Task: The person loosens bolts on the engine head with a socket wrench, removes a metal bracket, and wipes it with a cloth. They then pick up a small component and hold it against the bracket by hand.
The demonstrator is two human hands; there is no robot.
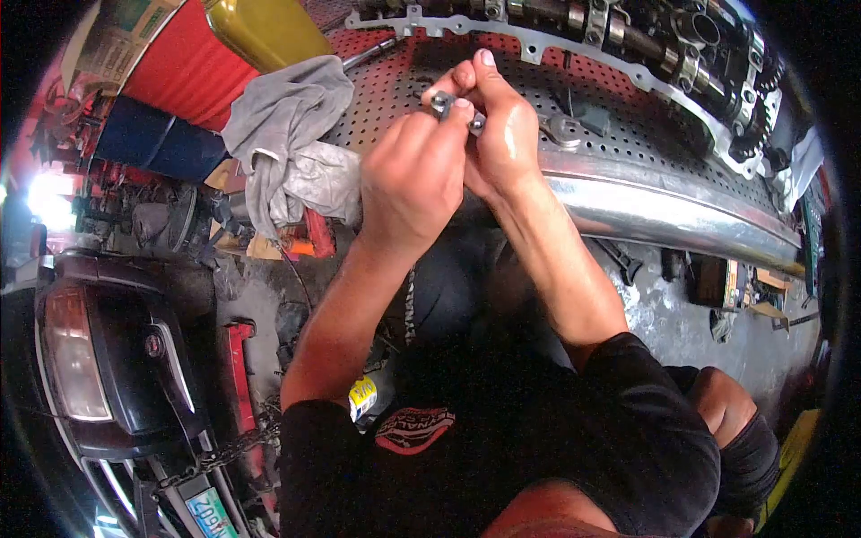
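Both hands meet over the near part of a perforated metal bench top (381,90). My left hand (417,170) has its fingers closed on a small metal part (444,103) with round bolt-like ends. Opposite it, my right hand (507,134) is curled around the other side of the same part, its thumb and fingers pointing up. The part's lower side is hidden by the fingers. Right of my right hand a wrench (563,131) lies on the bench. Behind the hands stretches an engine cylinder head (628,49) with camshafts, bordered by a thin metal gasket or frame (502,31).
Grey rags (291,108) hang over the bench's left corner, beside a yellow container (269,31). A rounded metal edge (646,202) runs along the bench front. A black vehicle (134,359) stands lower left, near a red metal bar (242,377). Boxes (717,280) lie below the bench.
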